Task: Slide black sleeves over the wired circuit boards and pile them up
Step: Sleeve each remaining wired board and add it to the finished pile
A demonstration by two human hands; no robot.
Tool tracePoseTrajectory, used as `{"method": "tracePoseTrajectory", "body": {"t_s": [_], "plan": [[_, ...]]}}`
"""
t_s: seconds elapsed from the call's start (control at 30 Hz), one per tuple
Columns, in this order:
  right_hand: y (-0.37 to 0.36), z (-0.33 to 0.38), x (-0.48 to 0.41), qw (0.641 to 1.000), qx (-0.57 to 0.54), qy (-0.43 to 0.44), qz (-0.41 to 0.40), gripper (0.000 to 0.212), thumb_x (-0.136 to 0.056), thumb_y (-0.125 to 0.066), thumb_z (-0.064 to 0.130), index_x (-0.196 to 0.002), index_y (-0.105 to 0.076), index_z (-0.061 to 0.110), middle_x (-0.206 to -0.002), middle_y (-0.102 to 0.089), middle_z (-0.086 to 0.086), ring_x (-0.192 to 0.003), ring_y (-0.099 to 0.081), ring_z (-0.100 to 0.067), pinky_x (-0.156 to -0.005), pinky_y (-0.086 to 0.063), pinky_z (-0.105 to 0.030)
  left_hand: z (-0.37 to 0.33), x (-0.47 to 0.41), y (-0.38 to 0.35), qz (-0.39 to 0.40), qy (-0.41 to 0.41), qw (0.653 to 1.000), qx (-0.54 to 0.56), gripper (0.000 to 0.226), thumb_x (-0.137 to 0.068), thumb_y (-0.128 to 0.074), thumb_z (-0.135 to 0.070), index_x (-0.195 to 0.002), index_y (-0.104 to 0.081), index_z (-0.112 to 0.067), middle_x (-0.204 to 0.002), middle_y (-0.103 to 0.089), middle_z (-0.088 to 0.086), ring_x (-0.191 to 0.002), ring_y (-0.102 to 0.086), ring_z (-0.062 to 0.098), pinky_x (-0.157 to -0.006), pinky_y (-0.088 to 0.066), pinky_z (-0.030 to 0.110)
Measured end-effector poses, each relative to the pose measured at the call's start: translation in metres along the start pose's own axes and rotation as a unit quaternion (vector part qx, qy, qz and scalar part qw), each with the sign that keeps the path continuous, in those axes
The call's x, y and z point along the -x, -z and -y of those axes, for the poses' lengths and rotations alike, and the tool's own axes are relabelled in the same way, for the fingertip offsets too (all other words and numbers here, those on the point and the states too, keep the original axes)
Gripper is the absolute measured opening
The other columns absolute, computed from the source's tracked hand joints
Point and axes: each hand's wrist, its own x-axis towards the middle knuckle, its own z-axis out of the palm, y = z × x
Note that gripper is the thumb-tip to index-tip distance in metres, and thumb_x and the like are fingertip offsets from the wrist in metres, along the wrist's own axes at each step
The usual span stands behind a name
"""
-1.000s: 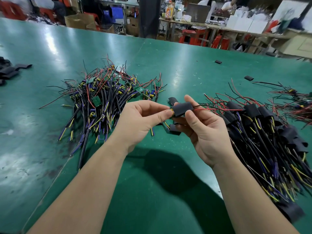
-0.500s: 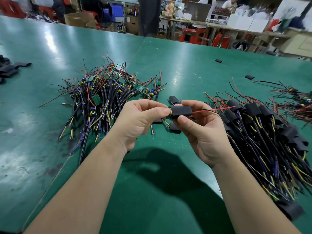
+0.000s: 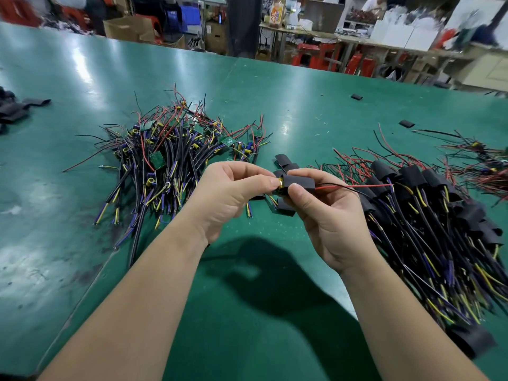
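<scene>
Room to move on green desk (image 3: pixel 247 334) at 6 o'clock. Mid-frame, left hand (image 3: pixel 228 193) pinching a wired circuit board (image 3: pixel 281 183), right hand (image 3: pixel 330 221) pinching a black sleeve (image 3: pixel 301 182) partly over it. Likely light, floppy, thin-wired: best gripped by sleeve body. Sleeved pile (image 3: pixel 428 210) at 3 o'clock, bare boards (image 3: pixel 170 160) at 10; far desk edge well beyond.

L grip (image 3: pixel 228 196), R grip (image 3: pixel 330 218) both pinching, close together, palms inward.

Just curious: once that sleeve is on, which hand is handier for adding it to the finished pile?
Likely the right hand: it grips the black sleeve, and the sleeved pile lies on its side.
</scene>
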Motion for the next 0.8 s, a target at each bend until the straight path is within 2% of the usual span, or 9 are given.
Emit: {"method": "tracePoseTrajectory", "body": {"t_s": [0.17,0.3,0.37,0.47,0.57,0.67,0.73,0.8], "plan": [[0.001,-0.006,-0.001,0.997,0.062,0.043,-0.014,0.020,-0.068,-0.076,0.012,-0.085,-0.075,0.022,-0.081,-0.071,-0.002,-0.077,-0.060,-0.021,-0.080,-0.049,-0.043,0.001,-0.002,0.001,-0.004,-0.012,0.999,-0.031,0.006,-0.082,-0.065,0.003,-0.078,-0.064,-0.002,-0.035,-0.048,-0.014,-0.029,-0.041,-0.005,-0.036,-0.028,0.001],[0.005,-0.005,-0.002,0.989,0.129,0.073,-0.012,0.025,-0.069,-0.077,0.007,-0.088,-0.074,0.022,-0.081,-0.074,0.002,-0.074,-0.067,-0.013,-0.076,-0.056,-0.030,0.005,-0.004,0.003,-0.010,-0.010,0.999,-0.041,0.006,-0.079,-0.070,0.000,-0.085,-0.068,-0.001,-0.044,-0.057,-0.013,-0.032,-0.043,-0.005,-0.039,-0.030,0.001],[0.005,-0.005,-0.002,0.986,0.144,0.083,-0.021,0.031,-0.072,-0.076,0.003,-0.095,-0.073,0.022,-0.088,-0.075,0.002,-0.080,-0.069,-0.011,-0.076,-0.057,-0.028,0.007,-0.005,0.002,-0.025,-0.019,0.999,-0.036,0.010,-0.077,-0.073,-0.001,-0.087,-0.070,0.000,-0.050,-0.063,-0.010,-0.034,-0.045,-0.006,-0.041,-0.032,0.002],[0.002,-0.009,-0.002,0.985,0.142,0.089,-0.033,0.041,-0.078,-0.071,0.001,-0.111,-0.066,0.024,-0.110,-0.072,0.000,-0.100,-0.067,-0.015,-0.091,-0.054,-0.045,0.011,-0.007,-0.001,-0.050,-0.041,0.998,-0.024,0.014,-0.075,-0.075,-0.002,-0.088,-0.071,0.001,-0.054,-0.066,-0.008,-0.037,-0.047,-0.006,-0.043,-0.034,0.002],[-0.002,-0.014,-0.002,0.985,0.146,0.085,-0.040,0.043,-0.085,-0.062,0.016,-0.122,-0.054,0.037,-0.130,-0.061,0.004,-0.119,-0.058,-0.016,-0.101,-0.046,-0.051,0.014,-0.007,-0.005,-0.075,-0.066,0.995,-0.029,0.014,-0.073,-0.077,-0.002,-0.087,-0.072,-0.001,-0.055,-0.067,-0.009,-0.043,-0.052,-0.006,-0.046,-0.036,0.003],[-0.001,-0.017,-0.003,0.984,0.156,0.075,-0.040,0.038,-0.092,-0.048,0.029,-0.128,-0.049,0.041,-0.139,-0.052,0.012,-0.131,-0.047,-0.018,-0.106,-0.038,-0.056,0.014,-0.008,-0.007,-0.091,-0.081,0.992,-0.034,0.012,-0.074,-0.076,0.000,-0.085,-0.072,-0.005,-0.055,-0.067,-0.011,-0.047,-0.053,-0.006,-0.048,-0.038,0.004],[0.000,-0.018,-0.003,0.985,0.154,0.075,-0.037,0.036,-0.094,-0.044,0.032,-0.127,-0.051,0.044,-0.140,-0.049,0.020,-0.133,-0.046,-0.021,-0.107,-0.037,-0.057,0.014,-0.008,-0.007,-0.096,-0.084,0.991,-0.029,0.013,-0.074,-0.075,0.001,-0.085,-0.072,-0.005,-0.055,-0.066,-0.012,-0.046,-0.053,-0.006,-0.049,-0.039,0.005],[0.001,-0.017,-0.002,0.985,0.150,0.083,-0.029,0.035,-0.095,-0.043,0.032,-0.125,-0.052,0.048,-0.139,-0.049,0.024,-0.127,-0.052,-0.021,-0.103,-0.043,-0.053,0.014,-0.008,-0.008,-0.094,-0.079,0.992,-0.023,0.013,-0.075,-0.075,0.000,-0.085,-0.073,-0.007,-0.055,-0.067,-0.010,-0.046,-0.051,-0.005,-0.048,-0.038,0.007]]}}
